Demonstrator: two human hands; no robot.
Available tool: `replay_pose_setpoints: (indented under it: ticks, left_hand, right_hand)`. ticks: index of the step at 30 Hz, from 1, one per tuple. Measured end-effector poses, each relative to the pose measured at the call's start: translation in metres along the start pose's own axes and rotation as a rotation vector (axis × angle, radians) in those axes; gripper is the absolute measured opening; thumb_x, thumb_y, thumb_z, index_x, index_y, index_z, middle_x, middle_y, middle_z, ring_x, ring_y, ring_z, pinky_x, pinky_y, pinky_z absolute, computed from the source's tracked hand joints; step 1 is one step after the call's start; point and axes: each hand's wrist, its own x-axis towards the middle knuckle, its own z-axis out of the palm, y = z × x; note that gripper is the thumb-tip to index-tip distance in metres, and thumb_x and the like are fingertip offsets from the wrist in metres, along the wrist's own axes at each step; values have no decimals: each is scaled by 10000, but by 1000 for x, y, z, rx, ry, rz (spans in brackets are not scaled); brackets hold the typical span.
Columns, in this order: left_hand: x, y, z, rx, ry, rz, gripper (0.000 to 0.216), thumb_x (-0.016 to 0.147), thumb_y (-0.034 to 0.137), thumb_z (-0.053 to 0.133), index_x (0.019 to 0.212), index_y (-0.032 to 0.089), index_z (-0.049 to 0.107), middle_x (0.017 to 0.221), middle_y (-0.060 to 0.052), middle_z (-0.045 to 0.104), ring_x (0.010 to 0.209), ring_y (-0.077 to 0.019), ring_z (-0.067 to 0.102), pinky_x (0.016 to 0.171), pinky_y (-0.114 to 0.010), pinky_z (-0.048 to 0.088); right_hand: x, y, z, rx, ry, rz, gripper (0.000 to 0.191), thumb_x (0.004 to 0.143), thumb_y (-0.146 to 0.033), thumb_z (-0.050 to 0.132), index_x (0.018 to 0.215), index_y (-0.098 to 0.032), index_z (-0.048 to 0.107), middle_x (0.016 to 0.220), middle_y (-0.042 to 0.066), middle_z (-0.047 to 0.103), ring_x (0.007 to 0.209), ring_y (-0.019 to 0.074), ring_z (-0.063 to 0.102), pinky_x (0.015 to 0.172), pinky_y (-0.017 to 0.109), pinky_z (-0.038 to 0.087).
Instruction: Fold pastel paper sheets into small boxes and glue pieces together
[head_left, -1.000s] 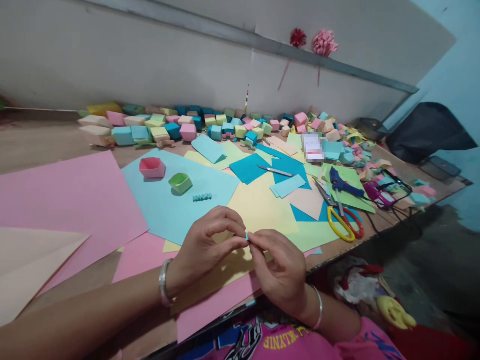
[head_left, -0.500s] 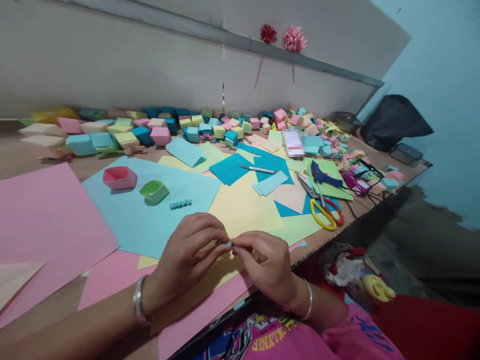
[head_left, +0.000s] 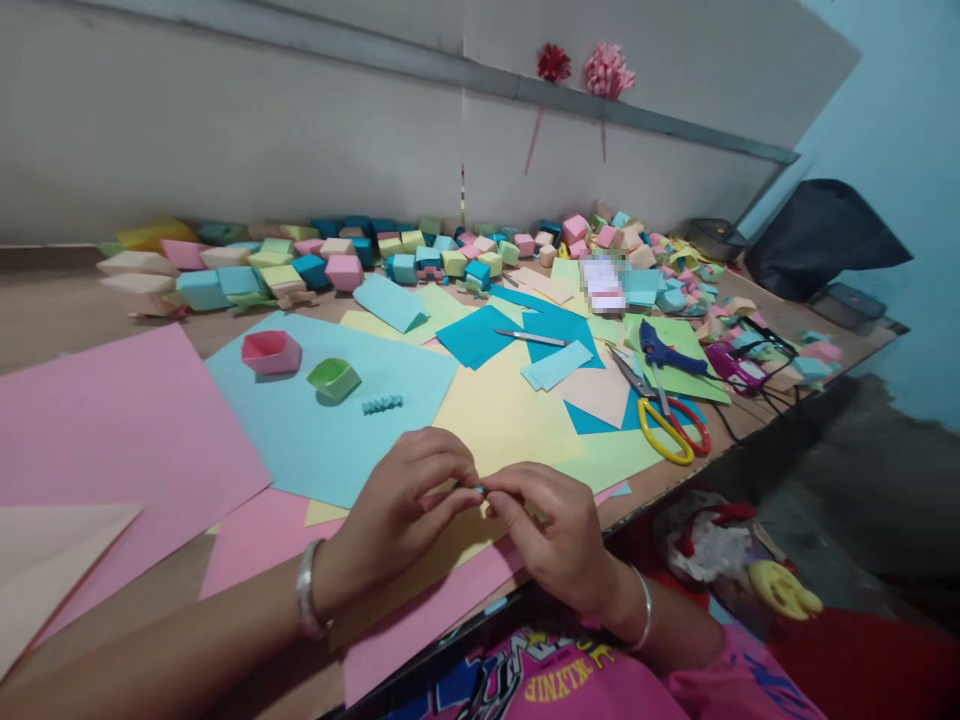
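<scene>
My left hand and my right hand meet fingertip to fingertip above the yellow paper. Both are closed in a pinch on a tiny light-blue paper piece, mostly hidden by the fingers. Beyond my left hand, a pleated light-blue paper strip lies on a large light-blue sheet. A small green paper box and a pink paper box, both open-topped, sit on the same sheet, farther left.
Scissors, a blue glue gun and a craft knife lie among paper pieces. Several folded paper boxes line the wall. Large pink sheets cover the left side. The table's edge runs along the right, with cables hanging over.
The view has turned slightly left, so everything sits farther right in the picture. Both hands stay pinched together on the small paper piece, with hardly any shift of the fingers.
</scene>
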Motion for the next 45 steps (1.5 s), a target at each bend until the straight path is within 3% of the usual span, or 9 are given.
replay_pose_setpoints:
  ticks: [4,10,17,31,39,45]
  left_hand:
    - [-2,2,2,21,63,25,40,879,169,591,870,184,627,799,-15,631,734,-128,585,630,-236,473]
    - [-3,7,0,7,187,-43,70,839,207,660,899,192,629,850,-33,657,762,-132,620,645,-234,528]
    - [-6,9,0,-70,174,-85,40,830,181,673,851,191,640,770,1,667,696,-107,620,612,-214,504]
    - [-11,15,3,-21,222,-119,115,829,125,627,900,217,630,783,13,683,709,-116,645,616,-231,525]
    - [-11,16,6,-4,205,-71,157,836,66,587,932,190,596,949,-40,668,915,-131,638,712,-219,557]
    - [-15,15,8,50,174,-127,171,836,75,571,959,189,539,856,-6,640,740,-109,624,625,-224,519]
  right_hand:
    - [1,-1,-1,14,-2,61,171,858,-119,577,970,-173,694,882,43,733,805,138,675,717,264,534]
    - [1,-1,3,52,7,177,105,827,-147,600,858,-179,695,773,28,716,713,149,672,646,276,539]
    - [-4,1,8,121,40,288,82,801,-153,627,835,-170,699,742,31,715,673,150,677,602,267,545]
    - [-4,2,8,-176,161,-149,101,839,-98,621,856,-191,657,769,35,710,729,147,667,669,280,547]
    - [-6,3,9,-196,169,-102,102,843,-112,609,855,-209,637,760,21,700,696,142,656,636,277,538]
    - [-5,2,12,-246,134,-134,99,848,-108,605,862,-199,639,769,31,709,734,153,673,672,284,544]
